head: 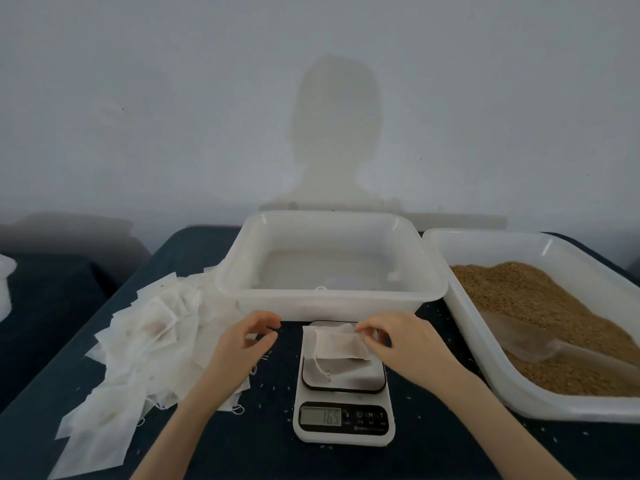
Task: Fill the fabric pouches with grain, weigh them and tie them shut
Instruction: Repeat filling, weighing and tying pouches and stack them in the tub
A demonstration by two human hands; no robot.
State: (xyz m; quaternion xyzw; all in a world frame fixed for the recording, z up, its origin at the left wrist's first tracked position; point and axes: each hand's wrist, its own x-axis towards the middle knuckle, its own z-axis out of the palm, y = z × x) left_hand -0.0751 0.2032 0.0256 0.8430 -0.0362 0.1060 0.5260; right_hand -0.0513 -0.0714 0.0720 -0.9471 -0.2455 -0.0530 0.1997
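A filled pouch (341,345) is lying on the scale (343,403), being weighed. The right hand (391,341) is pinching its edge; the left hand (247,337) is hovering, loosely curled, empty. Next, I think: tie it shut.

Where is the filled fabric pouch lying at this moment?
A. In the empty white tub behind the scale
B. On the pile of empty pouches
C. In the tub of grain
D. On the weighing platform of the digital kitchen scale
D: the filled pouch lies flat on the platform of the digital kitchen scale, whose display is lit, while the fingers of the right hand touch its right end.
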